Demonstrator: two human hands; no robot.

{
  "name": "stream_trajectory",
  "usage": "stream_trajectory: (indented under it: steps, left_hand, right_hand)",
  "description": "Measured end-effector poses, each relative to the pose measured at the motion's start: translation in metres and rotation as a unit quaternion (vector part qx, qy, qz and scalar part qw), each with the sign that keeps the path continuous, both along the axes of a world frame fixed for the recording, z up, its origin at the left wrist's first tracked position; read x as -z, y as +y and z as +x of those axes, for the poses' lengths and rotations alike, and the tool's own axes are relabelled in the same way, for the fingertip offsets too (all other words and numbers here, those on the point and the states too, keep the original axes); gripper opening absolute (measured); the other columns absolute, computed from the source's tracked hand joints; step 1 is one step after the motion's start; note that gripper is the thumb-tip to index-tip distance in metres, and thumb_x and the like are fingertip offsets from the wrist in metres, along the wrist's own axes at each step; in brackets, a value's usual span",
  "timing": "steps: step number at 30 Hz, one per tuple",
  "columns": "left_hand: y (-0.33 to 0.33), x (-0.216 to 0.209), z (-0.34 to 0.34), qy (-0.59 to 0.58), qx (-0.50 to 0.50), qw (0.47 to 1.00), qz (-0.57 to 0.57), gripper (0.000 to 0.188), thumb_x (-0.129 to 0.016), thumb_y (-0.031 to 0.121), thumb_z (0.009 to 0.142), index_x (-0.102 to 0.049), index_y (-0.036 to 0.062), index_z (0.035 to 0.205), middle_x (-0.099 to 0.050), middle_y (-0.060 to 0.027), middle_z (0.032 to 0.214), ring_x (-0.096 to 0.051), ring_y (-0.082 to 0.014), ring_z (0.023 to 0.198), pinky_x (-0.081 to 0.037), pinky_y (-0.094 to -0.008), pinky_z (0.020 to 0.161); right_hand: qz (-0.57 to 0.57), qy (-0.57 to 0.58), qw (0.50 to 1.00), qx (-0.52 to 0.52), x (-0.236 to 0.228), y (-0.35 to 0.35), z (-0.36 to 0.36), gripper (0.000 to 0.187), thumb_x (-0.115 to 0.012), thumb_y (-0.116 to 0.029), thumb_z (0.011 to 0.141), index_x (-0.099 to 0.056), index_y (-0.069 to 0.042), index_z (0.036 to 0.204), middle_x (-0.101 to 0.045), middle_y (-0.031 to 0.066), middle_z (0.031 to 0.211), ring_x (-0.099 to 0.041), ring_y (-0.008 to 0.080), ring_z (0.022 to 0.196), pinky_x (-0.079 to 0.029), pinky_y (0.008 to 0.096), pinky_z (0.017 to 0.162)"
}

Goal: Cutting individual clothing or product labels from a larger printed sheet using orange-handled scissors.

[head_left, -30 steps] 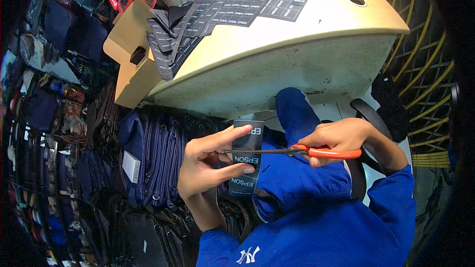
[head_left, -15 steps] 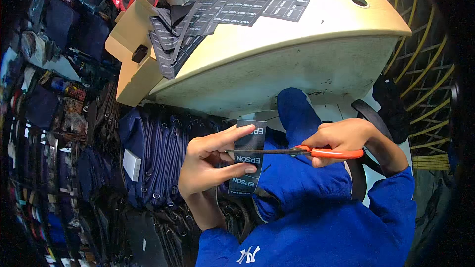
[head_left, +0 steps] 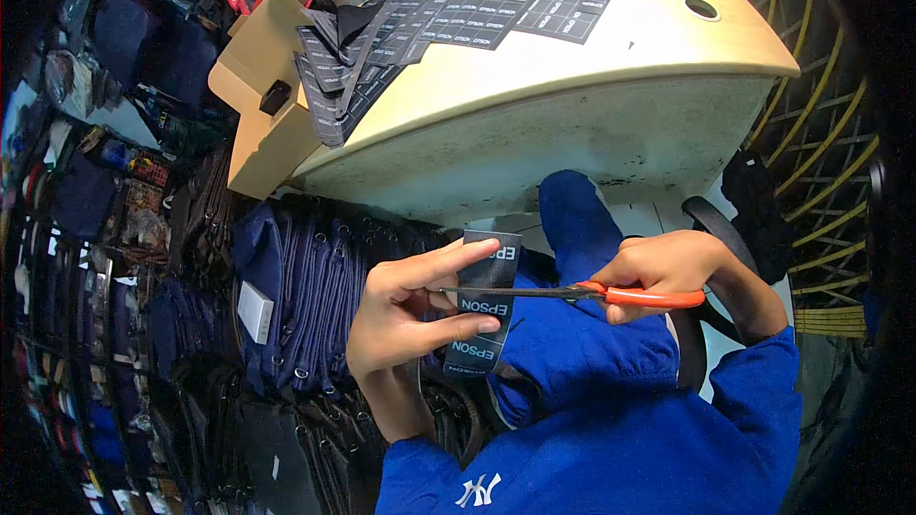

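Observation:
My left hand (head_left: 405, 310) grips a narrow strip of black printed labels (head_left: 485, 277) upright, its forefinger and thumb pressed on the strip above and below the blades. My right hand (head_left: 668, 267) is closed around the orange handles of a pair of scissors (head_left: 654, 298). The scissor blades lie level across the strip, between my left thumb and forefinger, and look nearly closed. Whether the strip is cut through there, I cannot tell. Both hands are above my lap, in front of the desk.
On the wooden desk (head_left: 572, 67) lie several sheets of black labels (head_left: 477, 14). An open cardboard box (head_left: 272, 148) stands at its left edge. Dark blue bags (head_left: 315, 296) are stacked to my left, with a small white box (head_left: 255, 313) on them. Yellow bars (head_left: 825, 162) rise at the right.
The whole view has shifted slightly. My hands, the strip and the scissors keep nearly the same position to one another.

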State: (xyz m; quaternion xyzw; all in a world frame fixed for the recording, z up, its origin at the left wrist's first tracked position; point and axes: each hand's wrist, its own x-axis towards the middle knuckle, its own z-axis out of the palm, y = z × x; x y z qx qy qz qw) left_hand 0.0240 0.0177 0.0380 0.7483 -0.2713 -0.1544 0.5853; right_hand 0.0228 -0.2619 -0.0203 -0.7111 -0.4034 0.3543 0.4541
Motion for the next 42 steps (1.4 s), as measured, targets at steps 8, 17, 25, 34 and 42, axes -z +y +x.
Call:
stream_trajectory:
  steps: [8, 17, 25, 34, 42]
  left_hand:
    - [0.003, 0.003, 0.001, -0.002, 0.004, 1.000, 0.015, 0.064, -0.077, -0.009, 0.058, -0.057, -0.0021, 0.119, -0.039, 0.0087, 0.059, -0.033, 0.0000, 0.056, -0.033, -0.0172, 0.088]
    - [0.002, 0.003, 0.001, -0.008, 0.003, 1.000, 0.014, 0.062, -0.078, -0.005, 0.060, -0.057, -0.0016, 0.118, -0.035, 0.0090, 0.058, -0.030, -0.0011, 0.055, -0.032, -0.0203, 0.092]
    - [0.001, 0.002, 0.000, 0.006, -0.005, 1.000, 0.014, 0.062, -0.078, -0.004, 0.061, -0.056, -0.0025, 0.119, -0.035, 0.0091, 0.058, -0.030, -0.0012, 0.054, -0.032, -0.0203, 0.092]
    - [0.003, 0.006, 0.004, 0.001, -0.030, 0.999, -0.010, 0.065, -0.077, -0.004, 0.060, -0.054, -0.0020, 0.121, -0.040, 0.0085, 0.055, -0.034, -0.0005, 0.053, -0.028, -0.0261, 0.100]
    - [-0.025, 0.023, 0.016, -0.030, 0.029, 0.997, 0.058, 0.065, -0.077, 0.002, 0.065, -0.052, 0.0025, 0.125, -0.040, 0.0068, 0.056, -0.036, -0.0017, 0.056, -0.025, -0.0338, 0.107]
  right_hand:
    - [0.015, 0.002, 1.000, -0.005, 0.002, 0.000, 0.000, 0.048, -0.049, -0.039, 0.092, -0.052, 0.004, 0.073, -0.044, 0.0089, 0.053, -0.040, 0.0147, 0.050, -0.034, 0.0350, 0.047]
    - [0.003, -0.002, 1.000, 0.009, 0.003, -0.001, -0.002, 0.047, -0.050, -0.040, 0.092, -0.053, 0.003, 0.073, -0.044, 0.0094, 0.053, -0.040, 0.0156, 0.050, -0.035, 0.0362, 0.048]
    - [-0.006, -0.025, 0.999, 0.027, -0.001, -0.002, -0.004, 0.050, -0.052, -0.041, 0.091, -0.053, 0.003, 0.068, -0.046, 0.0122, 0.051, -0.043, 0.0207, 0.047, -0.035, 0.0375, 0.047]
    - [0.015, -0.079, 0.988, 0.129, 0.004, -0.019, -0.007, 0.047, -0.061, -0.039, 0.085, -0.051, 0.002, 0.065, -0.046, 0.0122, 0.052, -0.043, 0.0205, 0.045, -0.034, 0.0339, 0.045]
    - [0.309, 0.000, 0.869, 0.386, 0.035, 0.003, -0.006, 0.029, -0.072, -0.028, 0.076, -0.062, -0.001, 0.079, -0.062, 0.0048, 0.074, -0.057, 0.0121, 0.070, -0.046, 0.0263, 0.067]
